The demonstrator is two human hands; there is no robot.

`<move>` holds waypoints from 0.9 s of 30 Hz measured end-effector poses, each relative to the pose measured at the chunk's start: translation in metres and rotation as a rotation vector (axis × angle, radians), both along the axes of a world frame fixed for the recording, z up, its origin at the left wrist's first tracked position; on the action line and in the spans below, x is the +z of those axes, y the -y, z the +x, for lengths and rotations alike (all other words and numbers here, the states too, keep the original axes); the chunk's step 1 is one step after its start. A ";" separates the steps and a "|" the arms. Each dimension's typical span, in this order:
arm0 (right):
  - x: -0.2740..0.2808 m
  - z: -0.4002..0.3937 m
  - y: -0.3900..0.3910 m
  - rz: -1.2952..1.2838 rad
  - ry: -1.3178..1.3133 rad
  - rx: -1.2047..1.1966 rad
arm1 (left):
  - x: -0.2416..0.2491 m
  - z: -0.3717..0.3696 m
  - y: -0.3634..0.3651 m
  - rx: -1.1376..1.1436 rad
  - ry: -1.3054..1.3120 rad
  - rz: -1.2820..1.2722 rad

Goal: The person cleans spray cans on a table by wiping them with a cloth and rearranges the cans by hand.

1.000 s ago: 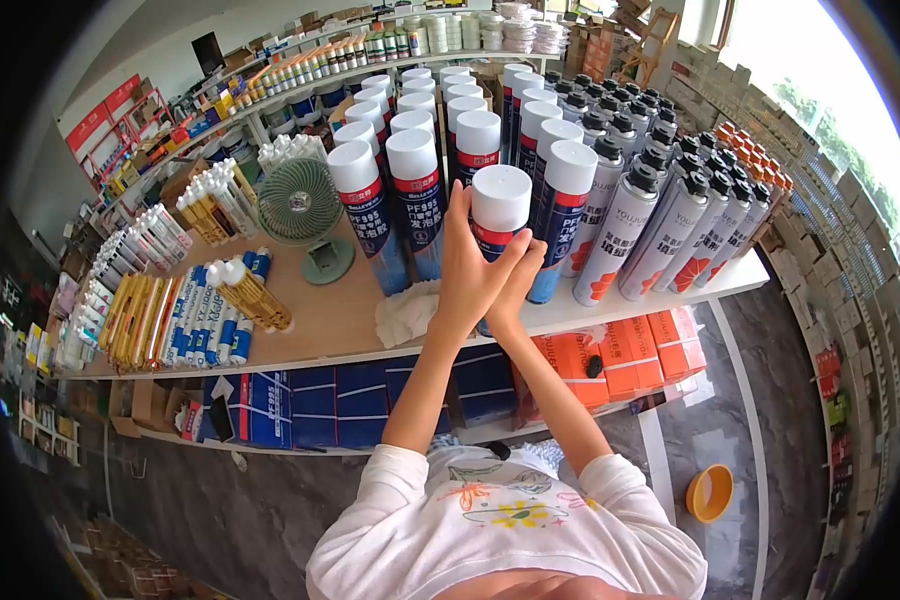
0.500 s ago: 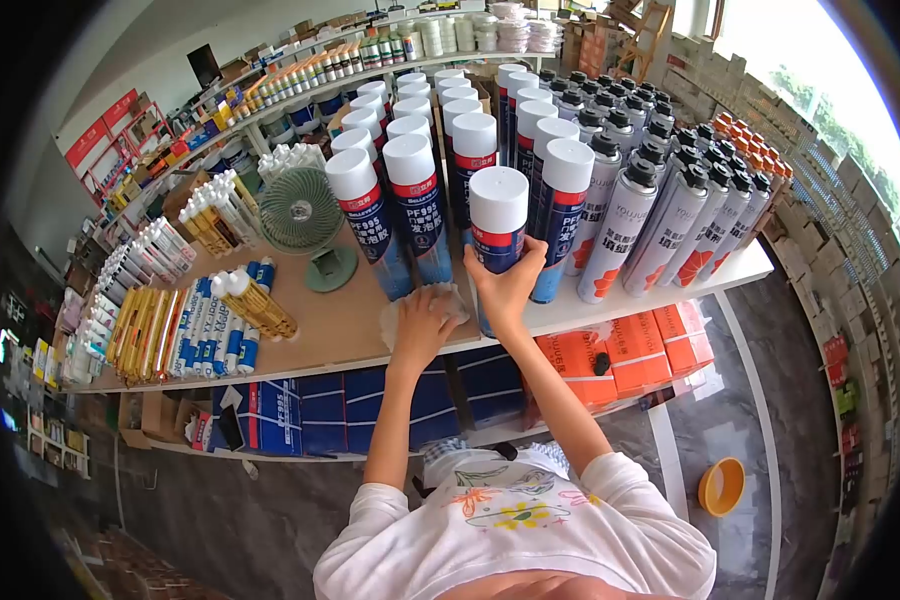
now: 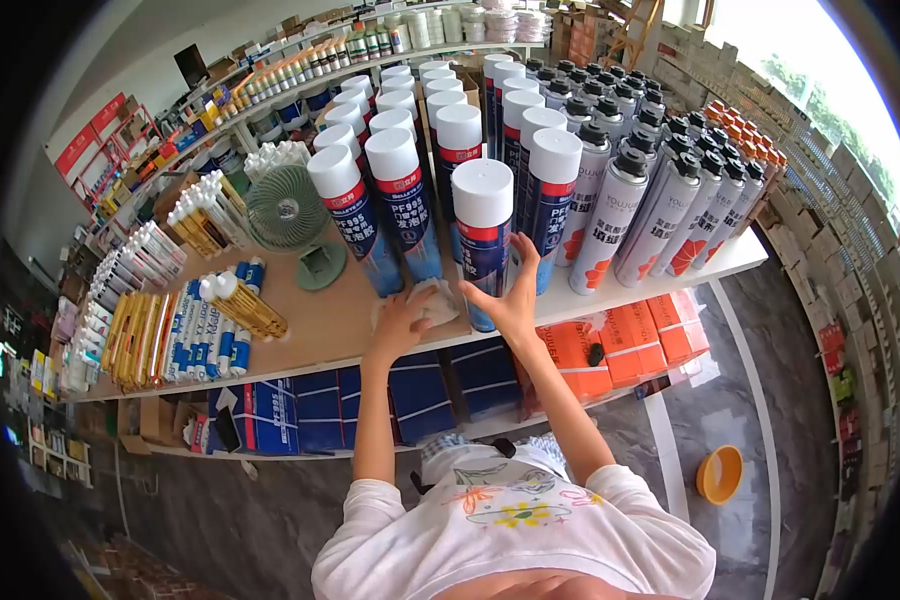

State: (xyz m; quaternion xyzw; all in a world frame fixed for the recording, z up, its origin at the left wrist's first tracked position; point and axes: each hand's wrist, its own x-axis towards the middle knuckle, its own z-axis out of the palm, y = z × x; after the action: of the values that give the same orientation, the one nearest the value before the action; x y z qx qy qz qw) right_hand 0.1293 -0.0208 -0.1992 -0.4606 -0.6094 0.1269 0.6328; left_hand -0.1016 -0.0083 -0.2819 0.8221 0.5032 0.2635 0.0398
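A foam spray can (image 3: 485, 255) with a white cap and dark blue label stands upright at the shelf's front edge. Around its lower right side curves my right hand (image 3: 512, 305), fingers spread, the thumb across the can's front. My left hand (image 3: 398, 328) is on a crumpled white cloth (image 3: 434, 303) lying on the shelf, fingers bent over its left part. Just behind that hand, two more foam cans (image 3: 407, 215) lean slightly in this view, bases near the cloth. Another blue can (image 3: 550, 205) stands right behind my right fingers.
Rows of silver cans (image 3: 610, 225) with black tops fill the right of the shelf (image 3: 320, 340). A green fan (image 3: 288, 210) and several sealant tubes (image 3: 245, 305) stand left. Below are blue boxes (image 3: 420, 395) and orange boxes (image 3: 630, 340). A yellow bowl (image 3: 718, 475) sits on the floor.
My right hand has loosened from the front can and slid lower, its fingers spreading. My left hand has shifted left on the cloth, uncovering more of it. The view has moved slightly.
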 end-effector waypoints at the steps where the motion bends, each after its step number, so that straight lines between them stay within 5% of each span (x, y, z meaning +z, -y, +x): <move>1: -0.007 0.005 -0.001 -0.004 0.003 0.002 | 0.003 -0.002 -0.002 -0.045 0.087 -0.053; 8: -0.044 0.022 -0.005 -0.253 -0.066 0.362 | 0.035 0.007 0.007 0.164 0.107 -0.277; 15: -0.061 0.013 -0.004 -0.254 0.054 0.236 | 0.020 0.014 0.020 0.029 0.214 0.156; 17: -0.068 0.011 -0.006 -0.233 0.020 0.234 | 0.045 0.016 0.027 0.059 0.301 0.183; 21: -0.072 0.008 -0.003 -0.293 -0.006 0.210 | 0.148 0.045 0.055 0.035 0.481 0.754; 27: -0.112 0.001 -0.016 -0.238 -0.069 0.224 | 0.207 0.101 0.063 -0.051 0.284 0.993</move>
State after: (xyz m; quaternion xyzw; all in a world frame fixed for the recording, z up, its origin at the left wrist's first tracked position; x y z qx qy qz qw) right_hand 0.1308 -0.0051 -0.3114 -0.4569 -0.6155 0.2836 0.5762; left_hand -0.0011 -0.0710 -0.0745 0.7100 0.2869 0.5785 -0.2811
